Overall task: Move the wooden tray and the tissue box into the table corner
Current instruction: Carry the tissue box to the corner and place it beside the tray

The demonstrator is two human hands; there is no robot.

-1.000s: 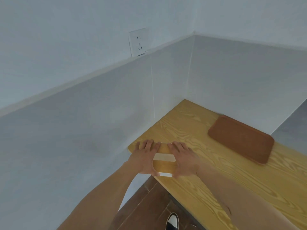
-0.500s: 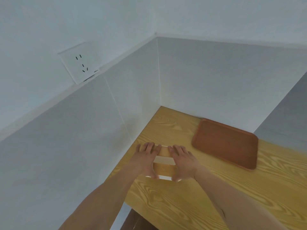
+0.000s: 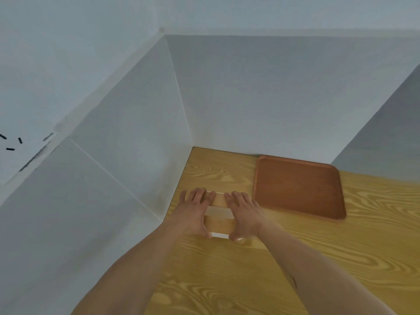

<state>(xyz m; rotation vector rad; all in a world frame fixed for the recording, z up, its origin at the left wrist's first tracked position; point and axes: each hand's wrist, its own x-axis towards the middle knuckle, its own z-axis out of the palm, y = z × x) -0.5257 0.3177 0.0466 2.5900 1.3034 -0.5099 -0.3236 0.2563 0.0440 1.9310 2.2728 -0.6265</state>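
The wooden tray [image 3: 298, 187] lies flat and bare on the surface [image 3: 272, 269], its far edge against the far wall, its long axis apparently running left to right. The tissue box [image 3: 218, 215] sits just left of it, close to the left wall, clamped between the left hand [image 3: 193, 211] and right hand [image 3: 244, 214]. Bare surface separates the box from the far-left corner.

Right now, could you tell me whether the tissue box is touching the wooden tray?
Apart. The head view shows bare tabletop between the tissue box and the wooden tray.
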